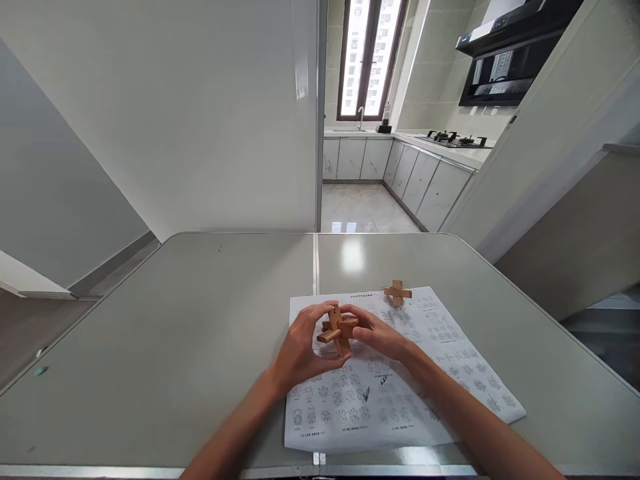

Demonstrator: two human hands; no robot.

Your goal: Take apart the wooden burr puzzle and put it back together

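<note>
A wooden burr puzzle [339,331] of interlocking bars is held between both my hands, above a printed sheet. My left hand [301,343] grips it from the left, fingertips at the top of an upright bar and thumb at its lower end. From the right, my right hand [379,333] pinches a bar that points sideways. Under the hands lies the instruction sheet [340,427], printed with rows of small puzzle diagrams. A second wooden burr puzzle [398,293], cross-shaped, rests at the sheet's far edge, touched by neither hand.
The grey table [200,333] has a seam down its middle and a metal front edge. A small green bit [41,371] lies near its left edge. Past the far edge stand a white wall panel [225,120] and a kitchen with cabinets [350,158] and a gas stove [455,139].
</note>
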